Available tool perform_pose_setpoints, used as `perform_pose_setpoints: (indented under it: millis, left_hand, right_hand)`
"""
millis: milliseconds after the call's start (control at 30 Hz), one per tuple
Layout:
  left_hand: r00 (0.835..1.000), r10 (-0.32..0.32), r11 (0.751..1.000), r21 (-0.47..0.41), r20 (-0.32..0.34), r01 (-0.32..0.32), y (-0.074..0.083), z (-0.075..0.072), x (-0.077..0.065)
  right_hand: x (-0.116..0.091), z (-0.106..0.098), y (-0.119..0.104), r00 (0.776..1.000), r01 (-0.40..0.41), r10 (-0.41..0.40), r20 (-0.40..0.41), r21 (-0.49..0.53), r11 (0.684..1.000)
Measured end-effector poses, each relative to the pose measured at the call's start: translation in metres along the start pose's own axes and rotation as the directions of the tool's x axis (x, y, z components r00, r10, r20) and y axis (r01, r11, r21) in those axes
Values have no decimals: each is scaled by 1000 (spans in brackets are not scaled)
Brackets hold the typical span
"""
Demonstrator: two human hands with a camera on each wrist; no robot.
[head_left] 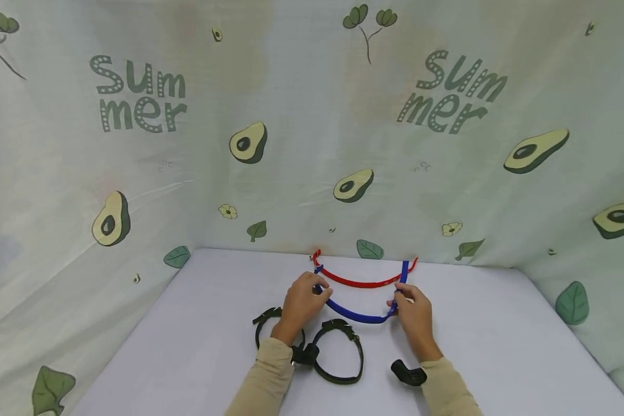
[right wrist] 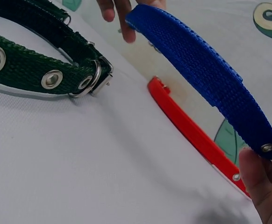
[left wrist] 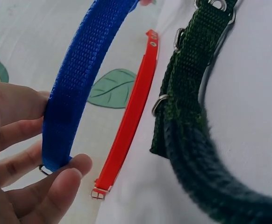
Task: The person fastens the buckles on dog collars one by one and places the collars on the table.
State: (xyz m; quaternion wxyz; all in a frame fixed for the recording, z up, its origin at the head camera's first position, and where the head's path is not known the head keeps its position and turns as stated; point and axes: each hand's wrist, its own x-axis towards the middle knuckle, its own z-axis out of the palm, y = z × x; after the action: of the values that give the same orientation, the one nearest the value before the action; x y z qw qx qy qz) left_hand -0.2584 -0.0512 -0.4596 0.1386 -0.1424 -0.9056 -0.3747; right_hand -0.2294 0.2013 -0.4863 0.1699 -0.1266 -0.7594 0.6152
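A blue woven collar [head_left: 361, 318] with metal eyelets is stretched in a drooping curve between the two hands, lifted off the table. My left hand [head_left: 301, 300] pinches its buckle end. At the other end my right hand [head_left: 415, 318] grips the strap near the eyelets [right wrist: 268, 148], with the tip of the strap sticking up past the fingers. Behind the blue collar, a slim red collar [head_left: 361, 284] with a small buckle [left wrist: 97, 193] lies curved along the back of the table.
Two dark green collars lie looped near the left forearm: one [head_left: 362, 355] right of it, the other [head_left: 257, 332] partly hidden by it. A black piece [head_left: 307, 354] sits between them. Beside the right sleeve lies a bent black object [head_left: 408, 374]. Printed cloth [head_left: 301, 86] hangs behind the white table [head_left: 499, 346].
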Motion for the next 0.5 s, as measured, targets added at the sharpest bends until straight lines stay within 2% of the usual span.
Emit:
perform_pose_setpoints:
  millis: [133, 300, 400, 500]
  left_hand:
    - [999, 45, 998, -47, -2, -45, 5, 6, -6]
    - [993, 98, 994, -44, -62, -100, 4, 6, -8]
    - [993, 111, 993, -38, -28, -112, 3, 5, -5]
    - [995, 93, 994, -57, 27, -91, 4, 4, -3]
  right_hand:
    - [-7, -7, 3, 999, -10, 7, -46, -69, 998]
    - [-9, -5, 3, 1000, 1, -3, -28, -73, 997]
    - [-8, -4, 1, 1000, -6, 5, -14, -64, 998]
    - [-6, -5, -1, 1000, -19, 18, -7, -55, 998]
